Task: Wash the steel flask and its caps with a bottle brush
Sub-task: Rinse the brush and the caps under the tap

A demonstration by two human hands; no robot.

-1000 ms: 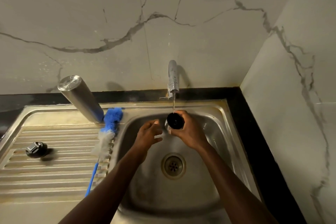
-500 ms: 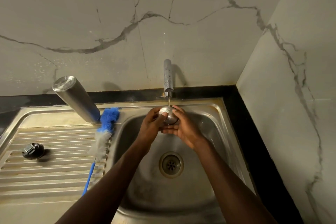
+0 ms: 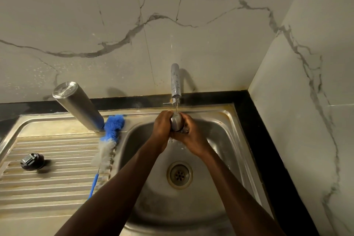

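Sink [image 3: 226,120]: steel basin under the tap [image 3: 176,80], a thin stream of water running, the drain [image 3: 179,174] below the hands.
Draining board [image 3: 47,188]: ridged steel, left of the basin.
Steel flask [image 3: 77,106]: stands mouth down on the board's back edge, leaning in the wide-angle view.
Bottle brush [image 3: 107,143]: lies along the board's right edge, blue head touching the flask's foot.
Left hand [image 3: 161,127]: fingers curled round the steel cap's left side.
Right hand [image 3: 191,138]: fingers curled round its right side and underside.
Steel cap [image 3: 176,122]: held between both hands, directly under the stream.
Black cap [image 3: 32,161]: rests alone on the board, well apart from the brush.
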